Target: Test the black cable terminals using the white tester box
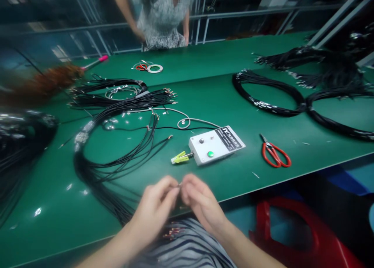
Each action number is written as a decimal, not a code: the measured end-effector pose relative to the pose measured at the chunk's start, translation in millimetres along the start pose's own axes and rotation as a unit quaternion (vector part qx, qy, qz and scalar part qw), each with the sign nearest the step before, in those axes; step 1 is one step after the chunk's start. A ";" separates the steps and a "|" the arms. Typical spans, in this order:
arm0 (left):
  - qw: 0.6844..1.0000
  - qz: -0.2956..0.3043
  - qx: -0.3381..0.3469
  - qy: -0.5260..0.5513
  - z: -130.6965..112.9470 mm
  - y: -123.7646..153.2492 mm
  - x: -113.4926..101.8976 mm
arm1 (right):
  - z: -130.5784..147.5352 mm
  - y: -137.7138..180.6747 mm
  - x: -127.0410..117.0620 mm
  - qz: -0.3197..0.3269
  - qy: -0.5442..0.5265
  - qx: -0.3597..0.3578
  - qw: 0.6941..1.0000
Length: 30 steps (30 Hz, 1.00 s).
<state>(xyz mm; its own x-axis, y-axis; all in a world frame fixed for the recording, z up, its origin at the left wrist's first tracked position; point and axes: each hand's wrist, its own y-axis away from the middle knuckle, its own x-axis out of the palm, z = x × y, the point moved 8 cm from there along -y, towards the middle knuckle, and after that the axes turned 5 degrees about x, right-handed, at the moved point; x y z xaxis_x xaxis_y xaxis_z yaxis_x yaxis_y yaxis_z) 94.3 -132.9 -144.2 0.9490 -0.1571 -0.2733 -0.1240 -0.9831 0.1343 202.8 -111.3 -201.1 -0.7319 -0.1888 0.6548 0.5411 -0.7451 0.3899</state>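
My left hand (pixel 157 203) and my right hand (pixel 200 198) meet at the table's front edge, fingertips pinched almost together. Between them is a tiny, blurred piece that looks like a thin wire end (pixel 180 185); its exact form is hard to make out. A bundle of black wires (pixel 99 186) curves across the table and passes behind my left forearm. Copper-coloured wire tips (pixel 174 233) show below my hands, over a striped garment. Just beyond my fingers lies a white box (pixel 201 153) with a green button and a yellow clip (pixel 180 157) at its left end.
Red-handled cutters (pixel 274 153) lie to the right on the green table (pixel 233 182). Coiled black cables (pixel 270 108) rest at the back right, others at the left. A white tape ring (pixel 154 68) sits far back. A person (pixel 163 22) stands across the table. A red chair (pixel 315 229) is at lower right.
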 end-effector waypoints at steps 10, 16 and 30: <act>0.999 -0.020 -0.020 0.026 5.0 0.6 -1.4 | 28.3 0.9 5.2 -0.026 0.154 -0.102 0.983; 0.999 -0.015 -0.025 0.021 6.4 1.4 -2.5 | 25.7 -4.2 4.9 -0.071 0.166 -0.092 0.979; 0.989 -0.072 0.009 0.130 8.9 -3.8 -2.1 | 16.5 -6.5 6.6 -0.071 0.161 -0.041 0.983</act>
<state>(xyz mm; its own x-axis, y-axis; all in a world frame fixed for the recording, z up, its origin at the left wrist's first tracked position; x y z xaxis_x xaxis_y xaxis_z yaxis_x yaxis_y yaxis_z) 90.1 -129.6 -152.7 0.9994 0.0119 -0.0332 0.0150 -0.9954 0.0943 201.3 -97.1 -188.7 -0.8982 -0.2622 0.3528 0.3981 -0.8255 0.4000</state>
